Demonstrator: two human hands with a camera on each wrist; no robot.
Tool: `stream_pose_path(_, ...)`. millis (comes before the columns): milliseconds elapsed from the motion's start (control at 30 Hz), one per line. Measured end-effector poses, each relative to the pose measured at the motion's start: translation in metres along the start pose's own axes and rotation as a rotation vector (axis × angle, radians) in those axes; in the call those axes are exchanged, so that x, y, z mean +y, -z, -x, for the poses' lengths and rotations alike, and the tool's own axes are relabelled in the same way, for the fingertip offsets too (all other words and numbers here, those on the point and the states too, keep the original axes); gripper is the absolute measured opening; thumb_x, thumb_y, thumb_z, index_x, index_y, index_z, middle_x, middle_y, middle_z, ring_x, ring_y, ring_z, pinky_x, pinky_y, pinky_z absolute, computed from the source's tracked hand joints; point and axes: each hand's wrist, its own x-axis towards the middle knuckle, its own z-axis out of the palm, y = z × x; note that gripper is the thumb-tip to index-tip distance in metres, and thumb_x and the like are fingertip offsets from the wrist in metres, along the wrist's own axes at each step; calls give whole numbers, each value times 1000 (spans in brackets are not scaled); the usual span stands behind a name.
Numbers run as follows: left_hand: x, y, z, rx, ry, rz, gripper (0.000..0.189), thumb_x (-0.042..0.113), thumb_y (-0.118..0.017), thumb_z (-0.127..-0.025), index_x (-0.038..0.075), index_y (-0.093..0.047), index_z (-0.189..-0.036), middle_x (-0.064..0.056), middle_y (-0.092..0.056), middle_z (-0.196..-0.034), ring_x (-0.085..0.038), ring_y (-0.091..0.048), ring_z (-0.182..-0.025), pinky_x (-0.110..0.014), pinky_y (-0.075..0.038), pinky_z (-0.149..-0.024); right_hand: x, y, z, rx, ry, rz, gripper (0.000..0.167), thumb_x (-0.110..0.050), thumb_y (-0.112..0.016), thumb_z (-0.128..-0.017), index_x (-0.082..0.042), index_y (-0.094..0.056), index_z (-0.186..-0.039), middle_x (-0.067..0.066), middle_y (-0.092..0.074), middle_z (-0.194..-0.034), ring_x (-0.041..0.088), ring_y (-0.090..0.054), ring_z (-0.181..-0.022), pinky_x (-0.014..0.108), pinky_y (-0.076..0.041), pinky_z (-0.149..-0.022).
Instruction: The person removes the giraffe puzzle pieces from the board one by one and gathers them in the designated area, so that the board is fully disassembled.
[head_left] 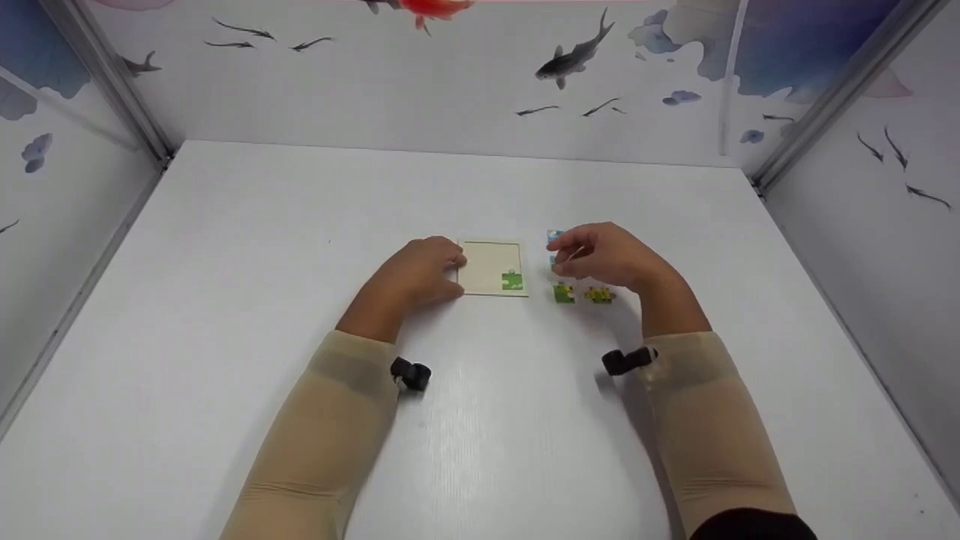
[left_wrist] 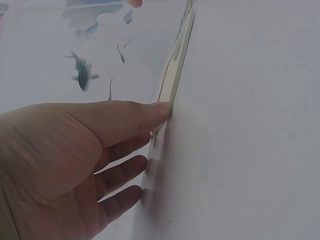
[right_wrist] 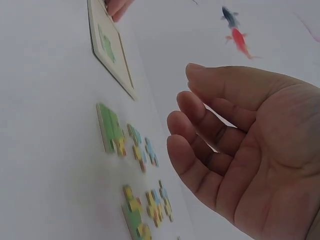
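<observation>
A shallow square puzzle tray (head_left: 480,262) lies on the white table, with one green puzzle piece (head_left: 512,280) in its near right corner. My left hand (head_left: 420,271) holds the tray's left side, thumb at the near corner and fingers farther up the edge. To the right of the tray, my right hand (head_left: 611,255) hovers above loose puzzle pieces, its fingers loosely bent with nothing between them. Below it lie a green-and-yellow piece (head_left: 564,293) and a yellow-and-green piece (head_left: 599,295). The right wrist view shows several loose pieces in two rows; the hand partly covers them in the head view.
White panels with painted fish (head_left: 574,60) stand behind the table and at both sides. Metal posts (head_left: 840,97) mark the back corners. A small black wrist camera (head_left: 411,373) sits on the left sleeve, another (head_left: 628,361) on the right.
</observation>
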Motion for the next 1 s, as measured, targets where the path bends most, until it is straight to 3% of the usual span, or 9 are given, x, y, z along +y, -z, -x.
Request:
stream_pose_path(300,1,2,2,-13,7,-3,50,23,-71,-98,12,-65,-147,-5,-55,-161,-27,-45,-156,-44,-35,-131,-32,-25,-15,-67,105,14,38,-20,-82,-94,-22,-76,-131,2,-73,-123,22,-68,-117,39,-57,-99)
stream_pose_path(467,0,2,0,-16,10,5,51,25,-73,-98,12,-65,-147,-5,-54,-162,-28,-44,-156,-45,-34,-132,-37,-37,-21,-69,120,10,36,-20,-82,-95,-22,-76,-130,2,-73,-120,22,-68,-114,39,-58,-97)
stream_pose_path(733,-1,2,-1,-22,22,-1,52,25,-73,-98,13,-64,-148,-4,-54,-163,-27,-43,-158,-44,-32,-133,-27,-49,-26,-43,95,40,29,-20,-80,-95,-25,-78,-124,0,-73,-124,22,-66,-115,36,-58,-91)
stream_pose_path(1000,-1,-1,-1,-14,29,13,52,25,-74,-98,13,-65,-148,-3,-53,-163,-27,-42,-158,-45,-32,-133,-25,-54,-30,-53,28,107,35,-12,-80,-92,-27,-78,-124,0,-73,-121,21,-64,-113,36,-57,-94)
